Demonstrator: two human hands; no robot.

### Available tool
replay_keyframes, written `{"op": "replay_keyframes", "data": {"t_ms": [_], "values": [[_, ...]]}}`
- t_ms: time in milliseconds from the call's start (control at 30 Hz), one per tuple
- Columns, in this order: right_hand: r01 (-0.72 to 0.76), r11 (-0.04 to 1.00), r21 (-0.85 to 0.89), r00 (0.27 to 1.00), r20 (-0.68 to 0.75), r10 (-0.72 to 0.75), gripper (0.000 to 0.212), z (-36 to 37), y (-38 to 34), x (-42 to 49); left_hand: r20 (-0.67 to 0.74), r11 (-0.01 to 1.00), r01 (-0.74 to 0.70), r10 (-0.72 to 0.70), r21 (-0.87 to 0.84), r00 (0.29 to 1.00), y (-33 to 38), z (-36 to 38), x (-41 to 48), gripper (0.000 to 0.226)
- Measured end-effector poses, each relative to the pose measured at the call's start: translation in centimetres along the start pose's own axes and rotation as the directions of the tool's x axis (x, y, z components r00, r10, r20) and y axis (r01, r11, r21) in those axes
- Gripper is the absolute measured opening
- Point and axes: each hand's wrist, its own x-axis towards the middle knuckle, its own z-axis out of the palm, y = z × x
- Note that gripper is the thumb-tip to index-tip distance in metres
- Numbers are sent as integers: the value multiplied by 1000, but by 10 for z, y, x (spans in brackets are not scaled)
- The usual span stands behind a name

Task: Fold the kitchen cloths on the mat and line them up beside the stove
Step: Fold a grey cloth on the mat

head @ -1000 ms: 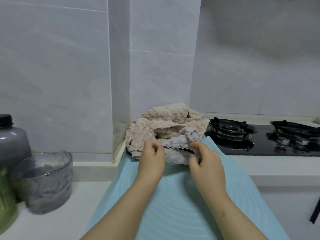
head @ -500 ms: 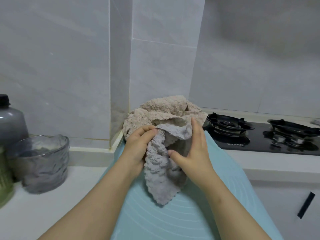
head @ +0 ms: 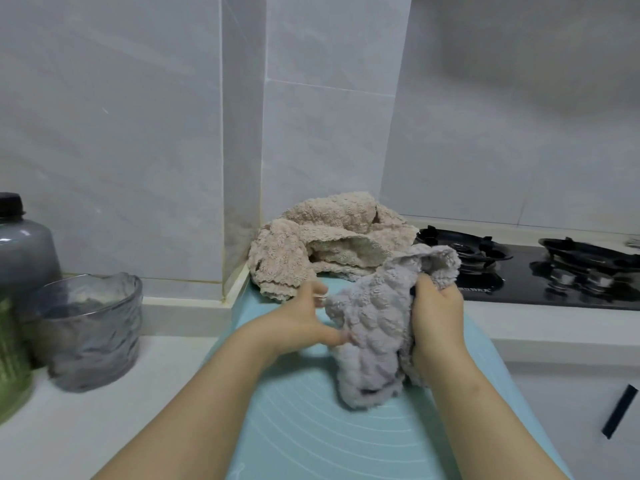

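gripping grey cloth (head: 370,344), right hand (head: 437,322) fingers clamped; left hand (head: 298,326) has let go, fingers apart, thumb touching; stove (head: 554,289) lettering illegible.

Grey cloth (head: 372,344) off beige pile (head: 332,237)

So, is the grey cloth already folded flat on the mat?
No, the grey cloth hangs crumpled from the right hand, not folded.

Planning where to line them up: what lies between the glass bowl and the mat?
Only bare white counter between the glass bowl and the mat, seen in the head view.
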Motion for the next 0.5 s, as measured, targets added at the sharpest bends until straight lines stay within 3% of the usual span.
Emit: {"op": "replay_keyframes", "data": {"t_ms": [100,167,233,300,367,433,500], "values": [[134,991,-24,985,-108,-135,12,1,0,3,-73,996,80,-82,-26,994,1,-6,1,58],[172,985,-30,969,-175,-174,18,-1,-2,3,69,991,84,-77,-102,995,4,-8,-4,68],[169,985,-34,959,-226,-172,31,-4,-5,2,205,996,89,-91,22,974,5,-4,-6,77],[185,981,-65,956,-219,-195,26,-4,-6,-1,253,988,58,-94,146,963,6,3,-8,49],[215,970,-115,955,-181,-234,20,-3,-5,-2,128,992,31,-47,119,991,10,6,-8,12],[229,948,-221,950,-162,-267,16,-3,-2,0,-66,993,27,-35,-113,997,12,4,-4,16],[192,918,-348,944,-191,-270,18,-5,-1,0,-268,900,-41,-85,-434,960,14,-6,1,20]]}}
